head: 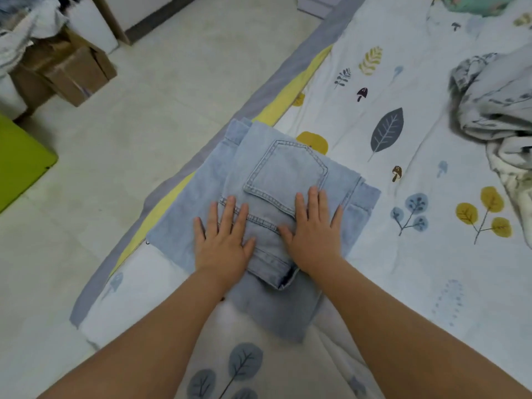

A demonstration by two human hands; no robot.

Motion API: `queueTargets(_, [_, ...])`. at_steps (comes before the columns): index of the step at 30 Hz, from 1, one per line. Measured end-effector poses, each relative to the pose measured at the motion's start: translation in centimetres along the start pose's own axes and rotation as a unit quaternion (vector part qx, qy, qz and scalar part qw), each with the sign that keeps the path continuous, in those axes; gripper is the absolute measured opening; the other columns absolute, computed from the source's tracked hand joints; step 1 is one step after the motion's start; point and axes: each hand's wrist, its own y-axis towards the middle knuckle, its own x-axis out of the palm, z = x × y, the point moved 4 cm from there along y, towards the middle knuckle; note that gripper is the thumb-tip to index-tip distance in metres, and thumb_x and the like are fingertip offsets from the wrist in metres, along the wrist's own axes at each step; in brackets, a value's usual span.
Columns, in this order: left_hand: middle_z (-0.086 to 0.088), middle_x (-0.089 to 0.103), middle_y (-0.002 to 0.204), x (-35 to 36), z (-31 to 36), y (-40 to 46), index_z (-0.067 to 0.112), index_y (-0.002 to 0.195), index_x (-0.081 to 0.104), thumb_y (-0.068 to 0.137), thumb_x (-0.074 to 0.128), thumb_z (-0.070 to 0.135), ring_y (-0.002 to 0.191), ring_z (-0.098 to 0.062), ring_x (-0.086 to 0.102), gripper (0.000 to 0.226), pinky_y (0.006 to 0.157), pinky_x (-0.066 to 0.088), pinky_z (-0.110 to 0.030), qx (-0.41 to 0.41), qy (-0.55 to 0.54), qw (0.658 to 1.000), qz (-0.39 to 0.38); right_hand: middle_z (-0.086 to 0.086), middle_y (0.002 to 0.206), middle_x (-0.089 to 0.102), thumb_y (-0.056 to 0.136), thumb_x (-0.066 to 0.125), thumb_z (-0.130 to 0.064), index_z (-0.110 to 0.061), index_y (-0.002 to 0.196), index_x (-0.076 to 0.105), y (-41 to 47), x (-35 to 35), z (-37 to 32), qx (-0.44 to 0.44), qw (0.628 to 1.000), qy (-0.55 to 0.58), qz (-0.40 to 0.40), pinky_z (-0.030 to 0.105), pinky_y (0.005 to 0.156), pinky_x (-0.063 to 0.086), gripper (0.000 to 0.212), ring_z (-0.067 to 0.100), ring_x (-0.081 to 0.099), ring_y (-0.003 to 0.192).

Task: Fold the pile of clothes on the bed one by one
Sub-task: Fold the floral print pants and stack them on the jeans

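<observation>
Left hand (223, 240) and right hand (312, 234) press flat, fingers straight, grasping nothing, on folded pale-blue denim jeans (264, 203) beneath them on the leaf-printed bed (417, 254); thick, stiff cloth, likely best lifted by its folded edges.

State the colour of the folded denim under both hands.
Light, washed-out blue folded denim jeans, seen in the head view.

Soft, even light, fairly bright, with faint shadows only. The whole frame is slightly blurred; wide-angle bending shows at the edges, farthest from the bed (417, 254).
</observation>
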Motion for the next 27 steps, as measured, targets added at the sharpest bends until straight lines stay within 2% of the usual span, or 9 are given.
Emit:
queueTargets(1, [0.01,-0.038,0.143,-0.2,0.1,0.0,0.034,0.137,-0.026,0.082,-0.007,0.062,0.143,-0.025,-0.018,0.064,0.112,-0.01,-0.049,-0.004,0.007,1.0,-0.003,0.01,0.156,-0.019,0.095,0.022,-0.057,-0.016,0.15,-0.008,0.0,-0.2,0.0,-0.002,1.0,-0.001,-0.007,0.055,0.114,-0.008,0.075,0.025,-0.019,0.143])
queueTargets(3, [0.005,-0.027,0.153,-1.3,0.6,-0.2,0.03,0.145,-0.02,0.095,0.015,0.055,0.144,-0.028,-0.015,0.065,0.115,-0.004,-0.049,-0.004,0.02,0.999,-0.027,0.009,0.157,-0.017,0.096,0.026,-0.055,-0.016,0.15,-0.004,0.0,-0.7,-0.1,-0.009,0.999,0.002,-0.036,0.054,0.115,-0.005,0.073,0.025,-0.016,0.144])
queueTargets(6, [-0.006,0.002,0.158,-3.9,1.6,-0.2,0.019,0.147,0.019,0.094,0.039,0.043,0.142,-0.036,0.007,0.063,0.114,0.012,-0.044,0.011,0.034,0.999,-0.033,0.011,0.156,0.011,0.097,0.039,-0.04,-0.012,0.144,0.027,-0.5,-2.5,0.0,-0.04,0.997,0.034,-0.06,0.048,0.115,0.014,0.056,0.025,0.005,0.144])
queueTargets(8, [-0.009,0.033,0.147,-6.1,2.5,0.0,0.017,0.133,0.044,0.091,0.044,0.039,0.133,-0.034,0.026,0.048,0.109,0.022,-0.041,0.034,0.065,0.997,-0.016,0.012,0.14,0.039,0.095,0.044,-0.027,-0.01,0.13,0.047,-1.3,-4.5,0.4,-0.058,0.995,0.077,-0.041,0.041,0.107,0.03,0.039,0.027,0.03,0.132])
queueTargets(11, [-0.005,0.053,0.128,-9.1,4.6,0.3,0.017,0.123,0.05,0.092,0.044,0.037,0.12,-0.027,0.047,0.037,0.104,0.027,-0.039,0.077,0.068,0.994,-0.03,0.013,0.122,0.052,0.093,0.044,-0.018,-0.008,0.123,0.052,-2.8,-6.8,1.6,-0.055,0.989,0.112,-0.08,0.036,0.094,0.042,0.032,0.03,0.047,0.115])
queueTargets(14, [-0.006,0.056,0.126,-10.8,7.6,0.3,0.016,0.123,0.05,0.092,0.049,0.034,0.115,-0.025,0.051,0.036,0.095,0.039,-0.033,0.131,0.018,0.987,-0.088,0.013,0.115,0.056,0.094,0.043,-0.017,-0.007,0.12,0.052,-4.4,-8.2,3.9,-0.041,0.985,0.098,-0.137,0.033,0.084,0.045,0.029,0.03,0.054,0.108])
queueTargets(16, [-0.006,0.055,0.129,-11.6,10.2,0.0,0.017,0.126,0.049,0.092,0.05,0.033,0.118,-0.024,0.05,0.037,0.093,0.039,-0.03,0.163,0.013,0.979,-0.123,0.013,0.116,0.057,0.095,0.043,-0.018,-0.007,0.119,0.054,-5.7,-9.3,6.3,-0.017,0.984,0.09,-0.15,0.03,0.078,0.042,0.028,0.03,0.056,0.105])
queueTargets(19, [-0.006,0.05,0.135,-12.4,14.4,-0.7,0.018,0.132,0.045,0.094,0.046,0.033,0.122,-0.024,0.047,0.041,0.094,0.037,-0.029,0.206,0.042,0.963,-0.171,0.011,0.125,0.053,0.097,0.043,-0.023,-0.009,0.126,0.051,-7.6,-10.8,10.2,0.003,0.983,0.081,-0.163,0.03,0.085,0.042,0.033,0.027,0.053,0.111])
queueTargets(27, [-0.004,0.051,0.134,-14.4,26.0,-1.6,0.017,0.133,0.044,0.097,0.042,0.034,0.12,-0.02,0.048,0.04,0.09,0.037,-0.024,0.266,0.057,0.949,-0.161,0.01,0.127,0.052,0.097,0.043,-0.025,-0.009,0.126,0.05,-11.2,-14.8,22.5,0.085,0.982,0.088,-0.146,0.032,0.088,0.041,0.034,0.027,0.05,0.114])
